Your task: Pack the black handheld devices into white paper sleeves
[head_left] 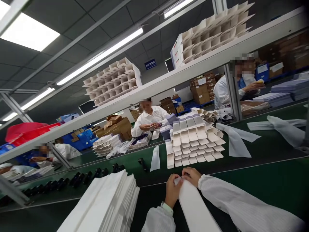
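A long white sheet (196, 206), smooth and strip-like, runs from the near edge of the view up to my hands. My left hand (173, 190) pinches its far left corner, thumb on top. Close beside it, my right hand (191, 176) has bent fingers closed on the same far end. Whether the sheet is a single layer or a folded sleeve, I cannot tell. To the left of my hands lies a thick stack of similar white sheets (106, 199). Just beyond my hands, white open-ended boxes (193, 141) are piled in rows.
Translucent white strips (235, 140) and a small piece (155, 158) lie on the green belt (147, 174). Black parts (79, 178) line the belt at left. A shelf beam (154, 85) crosses above, bearing box blocks (113, 82). Several people in white work opposite, one (151, 117) straight ahead.
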Tool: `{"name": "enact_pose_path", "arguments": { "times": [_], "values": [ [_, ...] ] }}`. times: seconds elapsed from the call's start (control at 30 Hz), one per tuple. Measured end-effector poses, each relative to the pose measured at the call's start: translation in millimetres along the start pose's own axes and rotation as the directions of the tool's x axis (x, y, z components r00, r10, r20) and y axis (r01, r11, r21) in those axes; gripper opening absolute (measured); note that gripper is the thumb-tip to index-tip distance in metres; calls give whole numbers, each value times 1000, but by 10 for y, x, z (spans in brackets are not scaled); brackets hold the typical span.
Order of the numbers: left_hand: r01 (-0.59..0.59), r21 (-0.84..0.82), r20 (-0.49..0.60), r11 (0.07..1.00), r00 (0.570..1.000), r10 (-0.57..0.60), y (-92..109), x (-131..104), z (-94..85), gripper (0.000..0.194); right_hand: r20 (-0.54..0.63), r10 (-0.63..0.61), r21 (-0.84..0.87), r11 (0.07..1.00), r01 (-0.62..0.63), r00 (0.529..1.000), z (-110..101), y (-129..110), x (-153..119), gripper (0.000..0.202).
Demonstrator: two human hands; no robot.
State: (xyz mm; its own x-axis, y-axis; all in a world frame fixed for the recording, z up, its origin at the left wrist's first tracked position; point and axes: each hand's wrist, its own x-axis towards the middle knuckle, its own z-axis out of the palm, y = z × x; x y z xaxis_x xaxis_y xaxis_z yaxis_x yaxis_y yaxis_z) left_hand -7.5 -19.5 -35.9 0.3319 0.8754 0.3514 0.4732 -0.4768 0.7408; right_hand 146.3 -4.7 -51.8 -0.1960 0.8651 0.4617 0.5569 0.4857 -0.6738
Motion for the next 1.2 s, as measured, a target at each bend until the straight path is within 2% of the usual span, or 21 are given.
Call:
{"name": "enact_pose_path", "arguments": {
  "times": [0.13,0.33,0.43,0.53,0.67,0.8,1.03,1.13,1.2],
  "values": [
    [6,-54,-6,999,1000,-6,9,7,8,11,38,-41,20,999,41,998,-42,-29,-24,14],
    [56,-156,60,986,997,-48,29,-1,21,16,110,-46,100,994,35,993,-67,-3,-30,29],
    [65,-220,61,973,997,-53,55,-6,-10,22,124,-38,77,997,28,991,-60,-10,-15,30],
    [42,-288,11,957,999,-40,67,-7,-47,26,132,-53,44,998,48,990,-49,7,-8,32],
    [46,-340,80,939,997,-20,100,4,-79,25,147,-51,81,996,40,988,-85,65,-9,31],
    [75,-398,74,914,996,-50,149,12,-116,26,193,-82,72,995,70,978,-125,27,9,34],
    [112,-445,63,889,994,-94,92,-16,-79,18,185,-11,58,998,1,983,-107,-11,-49,38],
    [130,-403,42,906,991,-124,75,-29,-52,13,141,81,104,990,-97,987,-137,-91,-26,27],
    [133,-370,34,920,991,-130,68,-41,-27,10,141,145,116,980,-162,979,-128,-202,97,24]
  ]
}}
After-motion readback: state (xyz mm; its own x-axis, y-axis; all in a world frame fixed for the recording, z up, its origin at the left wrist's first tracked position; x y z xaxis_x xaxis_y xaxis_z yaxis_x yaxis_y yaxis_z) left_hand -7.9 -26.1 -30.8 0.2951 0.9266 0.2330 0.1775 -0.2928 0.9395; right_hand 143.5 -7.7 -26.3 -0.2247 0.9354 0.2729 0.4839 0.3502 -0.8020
